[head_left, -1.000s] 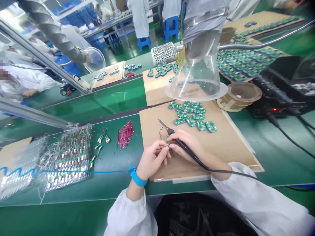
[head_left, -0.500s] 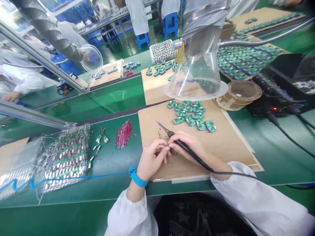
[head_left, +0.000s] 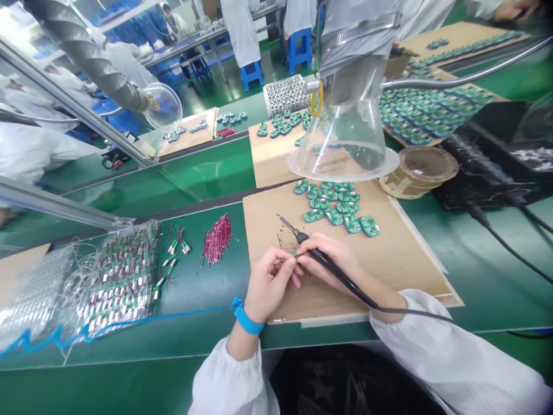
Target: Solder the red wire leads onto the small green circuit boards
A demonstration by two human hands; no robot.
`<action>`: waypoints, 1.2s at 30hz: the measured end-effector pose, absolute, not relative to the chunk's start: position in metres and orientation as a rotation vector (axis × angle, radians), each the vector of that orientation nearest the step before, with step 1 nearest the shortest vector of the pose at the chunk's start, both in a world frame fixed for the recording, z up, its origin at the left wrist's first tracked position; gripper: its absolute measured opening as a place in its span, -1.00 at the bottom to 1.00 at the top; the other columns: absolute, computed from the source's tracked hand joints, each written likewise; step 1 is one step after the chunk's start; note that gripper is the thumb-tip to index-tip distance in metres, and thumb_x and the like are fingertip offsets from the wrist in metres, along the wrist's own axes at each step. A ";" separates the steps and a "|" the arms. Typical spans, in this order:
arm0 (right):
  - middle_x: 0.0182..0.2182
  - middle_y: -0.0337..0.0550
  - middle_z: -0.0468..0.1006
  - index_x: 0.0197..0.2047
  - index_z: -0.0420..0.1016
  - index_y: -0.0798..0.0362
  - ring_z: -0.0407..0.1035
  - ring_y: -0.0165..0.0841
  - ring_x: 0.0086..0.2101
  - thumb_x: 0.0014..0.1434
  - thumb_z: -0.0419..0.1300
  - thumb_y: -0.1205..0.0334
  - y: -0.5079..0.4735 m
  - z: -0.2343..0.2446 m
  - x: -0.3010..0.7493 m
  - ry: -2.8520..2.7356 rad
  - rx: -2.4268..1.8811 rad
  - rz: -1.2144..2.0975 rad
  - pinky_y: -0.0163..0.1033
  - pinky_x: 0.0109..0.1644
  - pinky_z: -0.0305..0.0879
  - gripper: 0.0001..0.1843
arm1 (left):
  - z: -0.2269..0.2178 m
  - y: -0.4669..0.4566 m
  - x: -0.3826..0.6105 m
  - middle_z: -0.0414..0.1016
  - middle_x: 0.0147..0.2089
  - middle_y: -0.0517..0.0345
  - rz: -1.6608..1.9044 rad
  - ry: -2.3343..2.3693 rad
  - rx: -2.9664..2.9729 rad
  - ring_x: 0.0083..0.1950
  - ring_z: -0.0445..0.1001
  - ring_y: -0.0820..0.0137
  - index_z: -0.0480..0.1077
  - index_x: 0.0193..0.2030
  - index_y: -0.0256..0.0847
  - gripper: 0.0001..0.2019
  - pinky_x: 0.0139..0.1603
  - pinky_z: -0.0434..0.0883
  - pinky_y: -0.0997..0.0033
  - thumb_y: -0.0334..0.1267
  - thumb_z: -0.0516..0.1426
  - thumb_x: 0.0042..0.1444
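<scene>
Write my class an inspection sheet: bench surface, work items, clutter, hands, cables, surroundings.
Surface: green bench, brown board on it.
Work items: soldering iron; small green piece; green circuit boards; red wires.
Clutter: small dark bits on the brown board.
Left hand: pinches the small green piece.
Right hand: holds the soldering iron, also at that piece.
Cables: black cord across right sleeve; blue cord to left wristband.
Surroundings: clear hood, people in white beyond.

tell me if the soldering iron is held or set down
Held: the iron sits in the right hand, its tip pointing forward over the cardboard.
</scene>
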State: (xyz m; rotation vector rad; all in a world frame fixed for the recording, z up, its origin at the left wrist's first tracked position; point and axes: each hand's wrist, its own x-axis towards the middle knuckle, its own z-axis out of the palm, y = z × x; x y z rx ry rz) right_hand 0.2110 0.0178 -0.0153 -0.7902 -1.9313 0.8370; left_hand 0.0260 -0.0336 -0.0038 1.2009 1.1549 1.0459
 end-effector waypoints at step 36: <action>-0.35 -0.19 0.47 -0.17 0.50 -0.01 0.38 -0.36 -0.32 0.39 0.20 0.23 0.018 -0.020 0.214 -1.990 -0.764 0.883 -0.26 -0.20 0.32 -0.93 | 0.000 -0.039 0.025 0.52 -0.37 0.22 0.992 1.150 1.188 -0.57 0.35 0.58 0.31 -0.11 -0.20 -0.79 -0.55 0.32 0.59 -0.09 0.11 0.40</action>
